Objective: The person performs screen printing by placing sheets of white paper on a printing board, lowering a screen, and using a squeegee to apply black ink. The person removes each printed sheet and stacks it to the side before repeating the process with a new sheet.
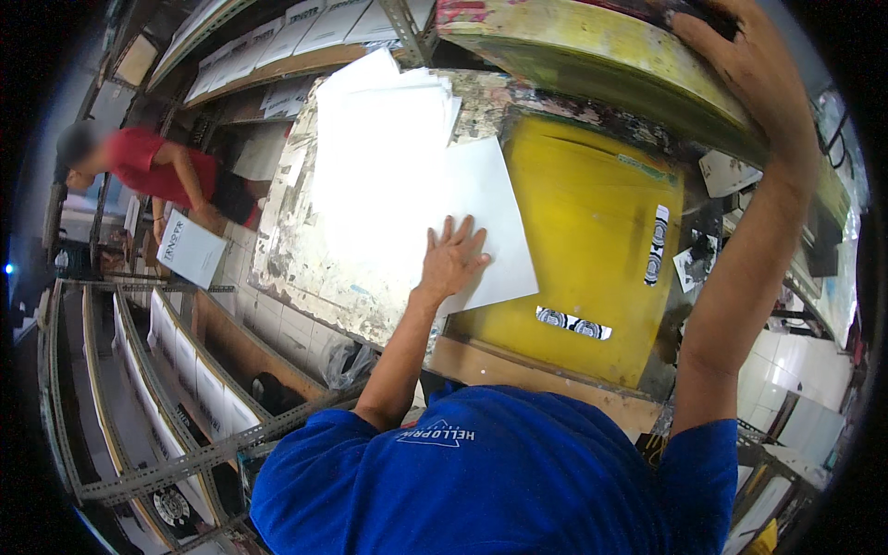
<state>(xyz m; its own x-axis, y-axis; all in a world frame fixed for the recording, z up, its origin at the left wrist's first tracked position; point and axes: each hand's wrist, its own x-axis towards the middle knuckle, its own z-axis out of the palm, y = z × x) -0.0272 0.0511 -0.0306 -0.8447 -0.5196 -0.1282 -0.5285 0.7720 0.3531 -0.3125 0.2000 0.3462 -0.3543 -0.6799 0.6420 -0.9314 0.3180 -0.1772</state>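
My left hand [453,259] lies flat with its fingers spread on a white sheet [504,222]. That sheet slants from a stack of white paper [379,148] onto the yellow board [592,222]. Two black-and-white patterned strips sit on the board, one upright strip [656,245] at its right and one strip [573,323] near its front edge. Up at the far right, my right hand [740,55] is closed on the edge of a raised, yellow-stained frame [601,55]. Some of those fingertips are hard to make out.
The worktable [310,250] has a worn, paint-spotted top. At left, a person in a red shirt [139,162] holds a printed sheet [191,250]. Metal racks [213,453] with upright boards stand at lower left. Shelves of printed sheets [277,46] line the back.
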